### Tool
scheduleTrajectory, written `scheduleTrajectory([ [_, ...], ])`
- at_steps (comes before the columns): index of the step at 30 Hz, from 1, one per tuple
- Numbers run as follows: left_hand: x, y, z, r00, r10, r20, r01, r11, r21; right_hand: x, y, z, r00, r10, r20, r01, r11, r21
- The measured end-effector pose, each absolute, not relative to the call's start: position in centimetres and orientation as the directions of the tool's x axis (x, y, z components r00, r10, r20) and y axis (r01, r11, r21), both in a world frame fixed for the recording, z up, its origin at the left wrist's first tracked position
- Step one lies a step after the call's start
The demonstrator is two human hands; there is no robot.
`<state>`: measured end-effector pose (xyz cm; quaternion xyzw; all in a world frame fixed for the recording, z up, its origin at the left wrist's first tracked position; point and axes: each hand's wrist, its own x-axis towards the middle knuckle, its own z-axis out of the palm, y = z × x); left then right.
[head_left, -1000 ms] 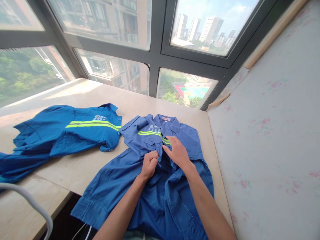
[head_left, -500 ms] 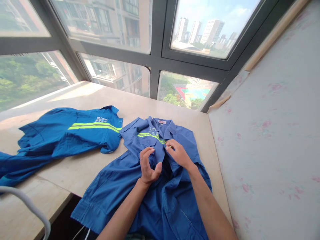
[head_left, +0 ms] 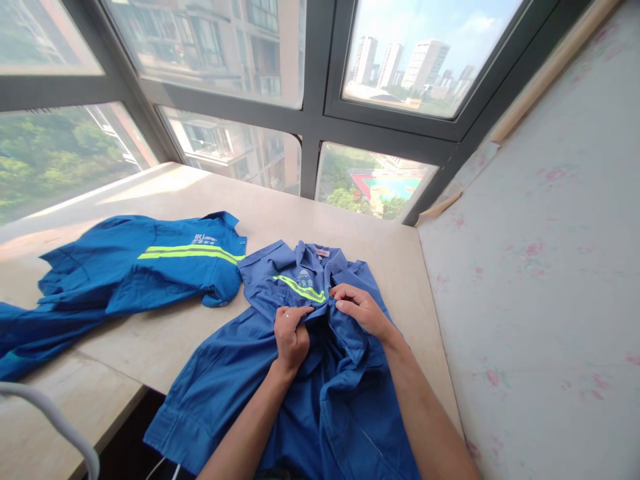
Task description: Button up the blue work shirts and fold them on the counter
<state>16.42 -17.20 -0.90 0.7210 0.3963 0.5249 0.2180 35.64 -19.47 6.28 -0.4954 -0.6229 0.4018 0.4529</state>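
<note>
A blue work shirt (head_left: 235,373) with a yellow reflective stripe lies collar-away on the beige counter (head_left: 165,340), its lower part hanging over the front edge. My left hand (head_left: 290,333) pinches the left edge of the shirt's front opening at chest height. My right hand (head_left: 360,308) pinches the opposite edge just beside it. The cloth bunches up between the two hands and the stripe is creased.
A second, brighter blue shirt (head_left: 135,267) with the same stripe lies spread on the counter to the left. A white curved tube (head_left: 55,420) crosses the lower left corner. Windows (head_left: 240,153) run along the back, and a flowered cloth (head_left: 540,280) covers the surface at right.
Both hands have closed on the front edges of the shirt and drawn the chest cloth toward me, bunching it. The collar has shifted slightly nearer.
</note>
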Motion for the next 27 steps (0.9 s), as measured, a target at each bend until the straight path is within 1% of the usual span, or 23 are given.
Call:
scheduleTrajectory([
  [3,16.2,-17.3,-0.6,0.200,0.811,0.550,0.277,-0.585,0.762,35.9,-19.3,5.7,-0.107,0.986,0.129,0.213,0.150,-0.966],
  [4,16.3,-17.3,-0.5,0.221,0.813,0.539,0.278,-0.582,0.764,35.9,-19.2,5.4,-0.113,0.987,0.116,0.208,0.137,-0.968],
  [6,16.6,-17.3,-0.2,0.243,0.823,0.514,0.340,-0.568,0.750,35.9,-19.1,5.0,-0.136,0.987,0.090,0.205,0.117,-0.972],
  [9,17.4,-17.3,0.1,0.211,0.822,0.530,0.487,-0.558,0.672,36.0,-19.1,4.6,-0.170,0.983,0.066,0.206,0.101,-0.973],
  [12,17.8,-17.6,0.3,0.140,0.757,0.639,0.535,-0.601,0.595,35.9,-19.1,4.5,-0.166,0.985,0.053,0.213,0.088,-0.973],
  [14,17.8,-17.8,0.4,0.181,0.705,0.686,0.526,-0.659,0.538,35.8,-19.1,4.6,-0.162,0.986,0.048,0.227,0.084,-0.970],
  [17,17.8,-17.8,0.5,0.335,0.682,0.650,0.520,-0.709,0.476,35.6,-19.1,4.7,-0.167,0.984,0.054,0.265,0.097,-0.959],
  [20,18.0,-17.6,0.4,0.401,0.708,0.581,0.501,-0.701,0.508,35.6,-19.1,4.7,-0.158,0.986,0.055,0.314,0.103,-0.944],
  [24,18.2,-17.3,0.2,0.360,0.755,0.548,0.496,-0.652,0.573,36.0,-19.1,4.5,-0.143,0.989,0.032,0.366,0.083,-0.927],
  [27,18.2,-17.2,0.2,0.353,0.769,0.533,0.506,-0.636,0.583,36.3,-19.0,4.3,-0.116,0.993,0.029,0.434,0.077,-0.898],
])
